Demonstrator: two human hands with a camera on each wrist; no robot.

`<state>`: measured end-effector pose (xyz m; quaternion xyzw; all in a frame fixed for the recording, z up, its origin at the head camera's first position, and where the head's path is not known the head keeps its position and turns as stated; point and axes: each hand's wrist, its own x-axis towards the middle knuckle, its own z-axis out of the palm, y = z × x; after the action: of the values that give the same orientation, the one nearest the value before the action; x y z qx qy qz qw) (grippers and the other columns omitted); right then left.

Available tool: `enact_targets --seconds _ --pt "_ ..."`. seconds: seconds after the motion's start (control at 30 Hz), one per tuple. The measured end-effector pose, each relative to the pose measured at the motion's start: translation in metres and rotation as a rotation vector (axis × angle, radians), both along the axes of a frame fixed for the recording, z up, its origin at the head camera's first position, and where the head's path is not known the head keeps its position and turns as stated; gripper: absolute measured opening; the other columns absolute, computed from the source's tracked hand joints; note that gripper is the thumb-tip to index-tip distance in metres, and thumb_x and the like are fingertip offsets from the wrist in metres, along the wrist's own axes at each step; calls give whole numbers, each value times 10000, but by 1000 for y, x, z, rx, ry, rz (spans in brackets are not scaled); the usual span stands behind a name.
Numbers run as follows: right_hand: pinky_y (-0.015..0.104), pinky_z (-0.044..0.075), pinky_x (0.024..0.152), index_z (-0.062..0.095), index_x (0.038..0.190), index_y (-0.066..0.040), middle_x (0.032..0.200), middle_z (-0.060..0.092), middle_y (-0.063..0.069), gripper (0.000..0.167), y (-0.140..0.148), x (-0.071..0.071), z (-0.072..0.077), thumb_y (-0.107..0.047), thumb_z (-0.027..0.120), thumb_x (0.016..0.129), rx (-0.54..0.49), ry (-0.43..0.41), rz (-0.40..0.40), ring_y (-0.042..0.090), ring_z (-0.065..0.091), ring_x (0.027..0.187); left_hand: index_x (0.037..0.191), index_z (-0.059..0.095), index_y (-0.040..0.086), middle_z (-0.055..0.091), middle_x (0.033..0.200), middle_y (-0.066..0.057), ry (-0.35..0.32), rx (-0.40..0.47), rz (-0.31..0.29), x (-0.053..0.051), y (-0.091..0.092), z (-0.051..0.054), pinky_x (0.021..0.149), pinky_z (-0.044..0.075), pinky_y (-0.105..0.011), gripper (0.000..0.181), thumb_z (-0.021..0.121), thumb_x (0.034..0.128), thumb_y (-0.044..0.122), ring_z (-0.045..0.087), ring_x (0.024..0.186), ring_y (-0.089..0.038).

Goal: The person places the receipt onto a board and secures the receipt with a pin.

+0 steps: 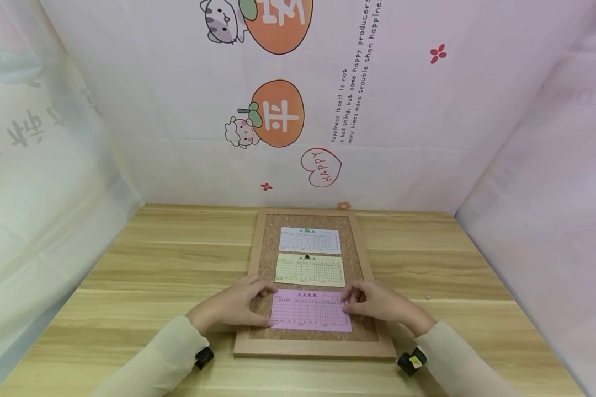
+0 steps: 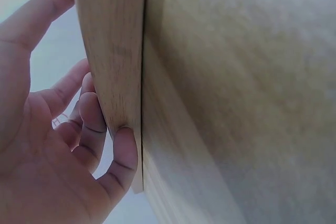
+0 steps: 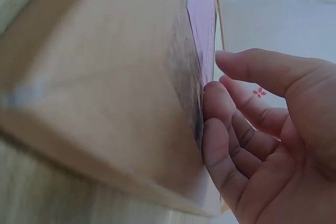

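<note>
A pink printed form slip (image 1: 310,311) lies flat on the lower part of a wood-framed cork board (image 1: 314,348). My left hand (image 1: 238,302) is at the slip's left edge, thumb by its lower corner and forefinger by its upper one. In the left wrist view, other fingers (image 2: 125,150) rest against the board's wooden frame (image 2: 113,40). The right hand (image 1: 374,302) touches the slip's right edge with its fingertips. The right wrist view shows the thumb apart from the bent fingers (image 3: 216,135), which rest on the board beside the pink slip (image 3: 202,19).
Above the pink slip, a yellow slip (image 1: 298,271) hangs by a black pushpin (image 1: 307,257) and a white slip (image 1: 308,242) by a green pushpin (image 1: 307,230). The board lies on a wood-grain table (image 1: 179,248). Printed cloth (image 1: 402,110) surrounds the table's back and sides.
</note>
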<state>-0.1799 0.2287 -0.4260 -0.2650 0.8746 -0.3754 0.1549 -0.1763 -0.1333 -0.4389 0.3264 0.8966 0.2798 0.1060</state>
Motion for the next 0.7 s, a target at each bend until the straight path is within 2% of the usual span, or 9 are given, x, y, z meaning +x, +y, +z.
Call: enact_targets --seconds 0.3,0.57,0.7 --pt "268 512 590 670 1056 -38 824 623 34 170 23 -1 6 -169 704 953 -12 -6 -28 164 592 707 1369 562 122 534 1164 37 -2 1 -1 -1 0 -1 937 461 -406 708 839 790 421 500 1077 -156" --pt "280 524 668 658 1100 25 887 645 41 232 60 -6 9 -161 682 964 6 53 -78 180 606 799 1372 561 141 537 1161 42 -4 -1 -1 -2 1 -4 933 449 -417 709 832 790 444 494 1075 -153" --pt "316 551 685 636 1120 67 913 647 79 244 80 -6 9 -127 656 972 -15 45 -105 224 625 804 1369 561 133 535 1152 41 -2 -4 -2 -3 0 -3 932 448 -416 713 831 790 450 491 1069 -153"
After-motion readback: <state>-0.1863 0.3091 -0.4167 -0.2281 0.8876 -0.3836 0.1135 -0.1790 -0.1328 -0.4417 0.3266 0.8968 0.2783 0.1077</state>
